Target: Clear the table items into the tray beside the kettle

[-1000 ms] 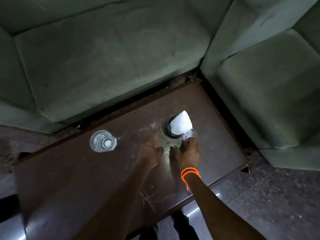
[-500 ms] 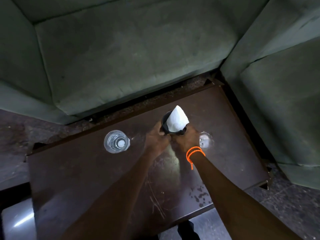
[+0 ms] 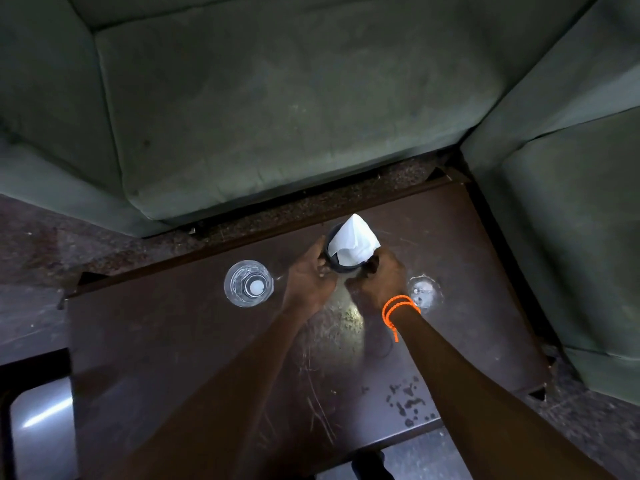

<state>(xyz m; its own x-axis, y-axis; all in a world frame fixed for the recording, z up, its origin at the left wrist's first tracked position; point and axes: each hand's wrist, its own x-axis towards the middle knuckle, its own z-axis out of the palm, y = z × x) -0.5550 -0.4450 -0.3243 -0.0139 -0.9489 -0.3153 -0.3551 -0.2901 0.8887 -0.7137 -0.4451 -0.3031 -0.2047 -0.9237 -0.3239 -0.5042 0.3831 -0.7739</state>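
cupping the dark holder [image 3: 337,266] of white napkins [image 3: 354,241] between my left hand [image 3: 308,280] and right hand [image 3: 379,280], fingers wrapped round its sides, glass [image 3: 248,284] just left.

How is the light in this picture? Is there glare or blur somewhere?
Head view: dim overall; a bright glare patch on the dark table between the left hand and right hand; the white napkin in the dark cup looks nearly overexposed; the glass is sharp; wide-angle bending curves the sofa edges.
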